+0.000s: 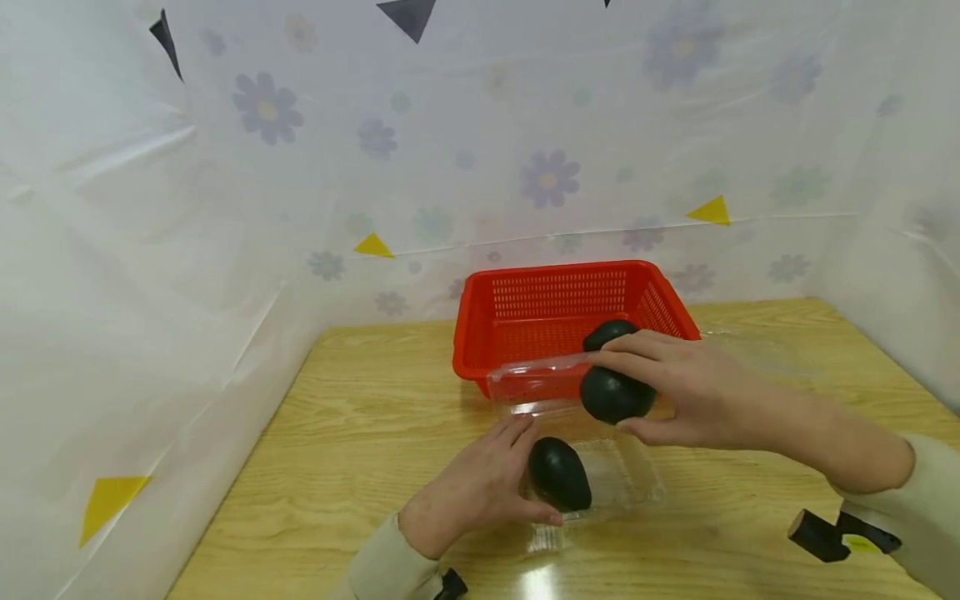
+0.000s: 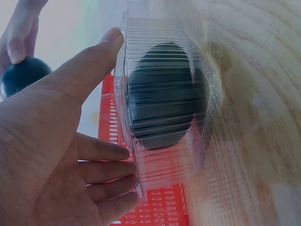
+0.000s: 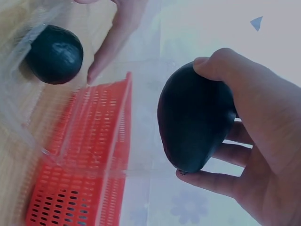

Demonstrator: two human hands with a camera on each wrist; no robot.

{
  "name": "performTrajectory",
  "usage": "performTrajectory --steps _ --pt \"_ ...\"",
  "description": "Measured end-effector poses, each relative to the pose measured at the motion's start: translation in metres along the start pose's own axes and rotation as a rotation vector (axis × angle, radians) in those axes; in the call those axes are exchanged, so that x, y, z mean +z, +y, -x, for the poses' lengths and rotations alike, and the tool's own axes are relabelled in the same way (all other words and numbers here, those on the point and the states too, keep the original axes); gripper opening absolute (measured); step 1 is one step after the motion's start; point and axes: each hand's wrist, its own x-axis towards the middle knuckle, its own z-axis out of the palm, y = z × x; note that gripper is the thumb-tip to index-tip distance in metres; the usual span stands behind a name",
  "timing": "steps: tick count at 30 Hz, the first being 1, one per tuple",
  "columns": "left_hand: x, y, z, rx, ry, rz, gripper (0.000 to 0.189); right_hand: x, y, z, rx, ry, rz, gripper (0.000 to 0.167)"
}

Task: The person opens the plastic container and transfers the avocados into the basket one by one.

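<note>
My right hand [image 1: 690,392] grips a dark green avocado [image 1: 611,398] between thumb and fingers, raised above the right part of a clear plastic clamshell box [image 1: 626,479]. Its lid stands up at the back. Inside the box, on the left, lies another avocado [image 1: 558,477], seen through the ribbed wall in the left wrist view. My left hand [image 1: 480,487] rests along the box's left side, thumb and fingertips touching the rim with the fingers nearly straight. Behind the right hand, a further avocado [image 1: 607,333] shows in the red basket [image 1: 467,333], partly covered by that hand.
The basket stands at the back of the wooden table [image 1: 360,417], just behind the box lid. Another piece of clear plastic [image 1: 757,350] lies to the basket's right. A flowered white sheet [image 1: 450,167] hangs behind and around the table.
</note>
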Motion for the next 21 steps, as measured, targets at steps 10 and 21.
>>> performTrajectory --steps 10,21 --pt "0.000 0.001 -0.002 -0.032 -0.026 0.002 0.110 -0.011 0.010 -0.010 0.129 -0.010 -0.062 0.059" --pt "0.000 0.000 0.001 0.000 0.014 -0.030 0.109 -0.018 0.013 -0.019 0.168 0.082 -0.004 0.058"
